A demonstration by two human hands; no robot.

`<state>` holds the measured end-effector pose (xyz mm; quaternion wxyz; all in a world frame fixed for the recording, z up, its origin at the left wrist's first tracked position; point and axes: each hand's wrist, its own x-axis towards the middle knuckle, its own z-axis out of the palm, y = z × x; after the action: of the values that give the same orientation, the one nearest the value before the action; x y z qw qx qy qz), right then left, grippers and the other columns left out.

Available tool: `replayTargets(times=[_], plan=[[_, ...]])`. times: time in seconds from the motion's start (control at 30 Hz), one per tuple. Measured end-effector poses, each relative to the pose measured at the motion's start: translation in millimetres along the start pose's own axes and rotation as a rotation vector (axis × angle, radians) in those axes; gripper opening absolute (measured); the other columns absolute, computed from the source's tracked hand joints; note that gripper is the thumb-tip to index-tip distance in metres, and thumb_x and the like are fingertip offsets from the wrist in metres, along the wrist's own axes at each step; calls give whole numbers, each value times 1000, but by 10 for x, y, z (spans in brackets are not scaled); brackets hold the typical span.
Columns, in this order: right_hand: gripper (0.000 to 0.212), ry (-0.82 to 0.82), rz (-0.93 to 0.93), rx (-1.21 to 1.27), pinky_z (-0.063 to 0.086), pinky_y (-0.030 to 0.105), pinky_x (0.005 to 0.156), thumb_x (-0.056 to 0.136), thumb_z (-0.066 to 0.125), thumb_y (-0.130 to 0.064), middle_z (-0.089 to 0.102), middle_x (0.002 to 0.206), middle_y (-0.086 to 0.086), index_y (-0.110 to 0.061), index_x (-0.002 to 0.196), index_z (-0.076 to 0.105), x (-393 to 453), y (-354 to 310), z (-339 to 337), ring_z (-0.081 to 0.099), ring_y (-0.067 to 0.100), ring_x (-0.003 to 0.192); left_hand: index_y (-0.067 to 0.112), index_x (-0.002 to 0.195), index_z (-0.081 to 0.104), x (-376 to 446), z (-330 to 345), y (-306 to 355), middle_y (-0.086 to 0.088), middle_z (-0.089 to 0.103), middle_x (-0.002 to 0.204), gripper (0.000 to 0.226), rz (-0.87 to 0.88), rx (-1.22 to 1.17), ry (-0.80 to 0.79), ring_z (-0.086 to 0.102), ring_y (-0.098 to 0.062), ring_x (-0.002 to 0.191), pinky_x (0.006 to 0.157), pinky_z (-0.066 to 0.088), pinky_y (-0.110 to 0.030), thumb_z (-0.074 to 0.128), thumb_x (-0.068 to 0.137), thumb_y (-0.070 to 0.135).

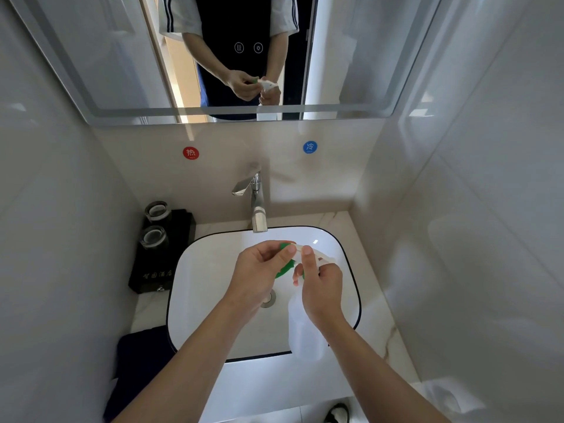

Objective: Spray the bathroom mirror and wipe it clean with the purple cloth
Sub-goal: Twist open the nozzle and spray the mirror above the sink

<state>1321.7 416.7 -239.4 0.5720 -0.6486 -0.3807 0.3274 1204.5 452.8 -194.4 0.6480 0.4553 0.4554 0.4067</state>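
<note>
Dark folded cloth [140, 358] lies on the desk [378, 328] at the near left, just beside the white sink basin [201, 288]; colour reads dark navy, purple can't be confirmed. Both forearms reach in over the basin. Right hand [322, 288] grips the neck of a translucent white spray bottle [305, 331], fingers [297, 274] curled round it below the head, thumb up on the sprayer. Bottle's long axis is near vertical, base tilted toward the camera and hanging over the basin's front right rim, head up and away. Nozzle end points left, toward the left hand [259, 270], whose fingers [287, 254] pinch the green nozzle tip [285, 246]; green trigger [285, 270] shows between the hands. Drain [270, 300] is under the left wrist. Chrome faucet [258, 206] stands behind the basin, two glasses on a black tray [171, 251] at left. Red and blue stickers on the wall, then the mirror [122, 71] above, reflecting both hands on the bottle.
</note>
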Motion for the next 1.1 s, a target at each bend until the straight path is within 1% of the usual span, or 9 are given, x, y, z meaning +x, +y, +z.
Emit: replayTargets(times=[0.13, 0.23, 0.53, 0.7, 0.77, 0.83, 0.9, 1.0, 1.1], plan=[[63, 8, -1, -9, 39, 21, 56, 99, 47, -52, 57, 52, 3, -2, 61, 60, 14, 17, 6, 50, 8, 49, 12, 114, 75, 18, -83, 17, 4, 69, 84, 22, 34, 35, -128, 62, -12, 77, 75, 50, -18, 61, 100, 2], [65, 15, 7, -21, 37, 17, 53, 95, 45, -58, 57, 52, 2, -5, 60, 59, 36, 28, 25, 51, 8, 48, 17, 111, 77, 62, -116, 28, -3, 63, 87, 24, 65, 80, -151, 56, -20, 80, 75, 46, -27, 60, 101, 4], [66, 33, 18, -59, 37, 12, 50, 95, 45, -60, 57, 51, 1, -7, 58, 59, 48, 19, 37, 51, 6, 47, 11, 107, 76, 101, -89, 39, 1, 70, 81, 18, 41, 110, -104, 57, -12, 74, 66, 46, -15, 60, 102, 7], [67, 36, 20, -61, 37, 13, 50, 94, 45, -60, 57, 50, 1, -5, 58, 60, 17, -8, 29, 50, 4, 45, 2, 110, 74, 62, -58, 51, 8, 74, 76, 17, 25, 58, -79, 67, -4, 71, 66, 49, -11, 61, 101, 5], [68, 31, 15, -62, 37, 13, 50, 95, 45, -59, 56, 50, 0, -3, 60, 61, 8, -20, 25, 50, 4, 45, 3, 106, 77, 45, -40, 51, 5, 73, 76, 18, 10, 52, -61, 64, -7, 70, 65, 48, -12, 61, 102, 11], [65, 23, 8, -65, 37, 14, 51, 101, 47, -52, 56, 50, -1, -2, 61, 62, -7, -34, 19, 50, 4, 46, 12, 97, 82, 40, -31, 48, -1, 72, 78, 32, -18, 55, -34, 59, -9, 71, 69, 48, -17, 55, 106, 27], [62, 28, 0, -67, 38, 14, 52, 103, 47, -45, 56, 50, -1, -2, 60, 61, -21, -47, 14, 50, 4, 46, 18, 92, 84, 49, -38, 55, -2, 75, 83, 43, -52, 32, -17, 62, -11, 77, 76, 50, -25, 48, 108, 37], [61, 29, 0, -63, 37, 13, 51, 103, 47, -42, 54, 49, -2, -5, 57, 58, -34, -67, 4, 48, 4, 45, 16, 104, 80, 29, -62, 51, 3, 69, 80, 29, -18, 5, -59, 58, -15, 77, 74, 47, -25, 52, 107, 23], [59, 21, 12, -50, 35, 12, 49, 104, 48, -41, 53, 49, -3, -7, 57, 56, -48, -85, 0, 46, 4, 44, 10, 109, 76, 1, -79, 31, -1, 69, 83, 20, 36, 21, -109, 55, -18, 78, 66, 46, -19, 57, 103, 6]])
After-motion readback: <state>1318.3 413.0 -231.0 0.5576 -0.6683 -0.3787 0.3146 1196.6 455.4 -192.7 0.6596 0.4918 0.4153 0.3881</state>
